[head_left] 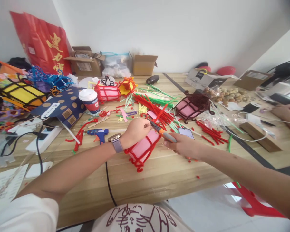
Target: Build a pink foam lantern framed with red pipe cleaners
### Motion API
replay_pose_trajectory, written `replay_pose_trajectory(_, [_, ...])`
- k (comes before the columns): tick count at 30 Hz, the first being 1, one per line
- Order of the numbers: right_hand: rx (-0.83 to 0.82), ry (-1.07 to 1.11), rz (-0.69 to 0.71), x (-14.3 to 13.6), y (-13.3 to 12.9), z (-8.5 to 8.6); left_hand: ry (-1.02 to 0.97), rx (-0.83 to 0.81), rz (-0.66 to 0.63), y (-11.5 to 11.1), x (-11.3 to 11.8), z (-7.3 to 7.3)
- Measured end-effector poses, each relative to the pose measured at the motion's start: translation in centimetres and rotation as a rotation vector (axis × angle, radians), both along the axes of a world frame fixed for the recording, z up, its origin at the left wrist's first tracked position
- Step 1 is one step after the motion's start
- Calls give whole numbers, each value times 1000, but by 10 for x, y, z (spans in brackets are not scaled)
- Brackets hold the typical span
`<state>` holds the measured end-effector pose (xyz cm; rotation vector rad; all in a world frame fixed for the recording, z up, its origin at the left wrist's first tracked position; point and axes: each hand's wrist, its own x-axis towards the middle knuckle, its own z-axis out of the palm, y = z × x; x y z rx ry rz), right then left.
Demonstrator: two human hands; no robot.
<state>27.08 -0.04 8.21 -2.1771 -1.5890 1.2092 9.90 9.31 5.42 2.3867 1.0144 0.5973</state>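
A pink lantern with a red pipe-cleaner frame [143, 148] lies on the wooden table [145, 187] in front of me. My left hand [136, 131], with a watch at its wrist, is over the lantern's upper left part. Its fingers are closed, and what they pinch is too small to make out. From the right, my right hand [180, 144] grips the orange and grey handles of pliers [168, 135]. The tool's dark jaws reach close to my left fingertips, above the lantern.
A blue glue gun [98, 134] lies left of the lantern, near a paper cup [89, 100]. Red pipe cleaners [157, 111] and a dark-framed lantern [192, 106] are behind. A phone [186, 132] lies beyond my right hand. Another person's hand [286, 112] rests at far right.
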Motion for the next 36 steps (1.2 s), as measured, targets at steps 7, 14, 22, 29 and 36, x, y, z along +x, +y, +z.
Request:
replay_pose_trajectory(7, [-221,516,-85,2,-3,-2,6,-29,-52,6,-6,3])
replay_pose_trajectory(14, [122,-99,58,0,7,-2,0,-33,8,4,-6,7])
replay_pose_trajectory(22, [-241,627,-120,-3,1,-3,-48,-93,-15,10,-10,2])
replay_pose_trajectory(29, [-201,509,-77,1,4,5,-37,-84,-22,9,-13,1])
replay_pose_trajectory(36, [-185,390,-94,1,5,17,-33,-46,-15,7,-11,2])
